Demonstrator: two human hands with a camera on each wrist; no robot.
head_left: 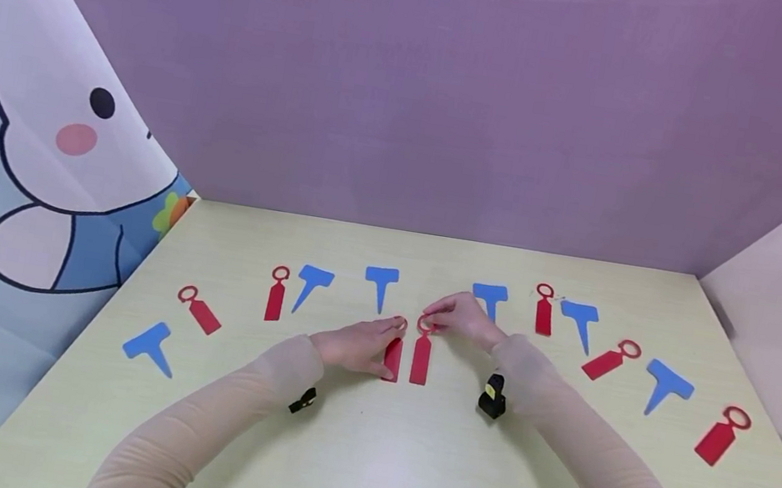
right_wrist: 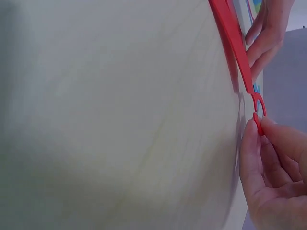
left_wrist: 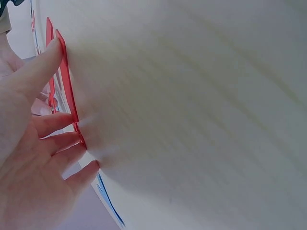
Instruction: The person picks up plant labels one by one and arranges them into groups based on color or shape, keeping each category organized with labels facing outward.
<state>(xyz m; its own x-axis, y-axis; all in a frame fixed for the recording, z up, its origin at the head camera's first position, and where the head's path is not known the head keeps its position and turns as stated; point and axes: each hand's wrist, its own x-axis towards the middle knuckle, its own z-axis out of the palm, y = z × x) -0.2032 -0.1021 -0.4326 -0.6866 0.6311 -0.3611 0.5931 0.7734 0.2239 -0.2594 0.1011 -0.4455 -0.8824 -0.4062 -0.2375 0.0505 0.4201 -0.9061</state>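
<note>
"In the middle of the tabletop (head_left: 372, 469), what is held?"

"The left hand (head_left: 356, 346) grips one red tag (head_left: 394, 357), thumb at its near end, fingers at its ring; the right hand (head_left: 463, 318) pinches a second red tag (head_left: 421, 362), just right of it, by the far ring."

"And around them?"

"Blue T-shaped pieces (head_left: 382, 277); other red tags (head_left: 275, 303), spread left to right."

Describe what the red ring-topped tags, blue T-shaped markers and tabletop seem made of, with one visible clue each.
Red ring-topped tags: probably thin, smooth plastic; in the right wrist view one looks stiff while pinched at its ring.
Blue T-shaped markers: likely matte plastic, evenly coloured with crisp edges; card is possible.
Tabletop: perhaps laminate, with faint streaks and soft sheen.
</note>
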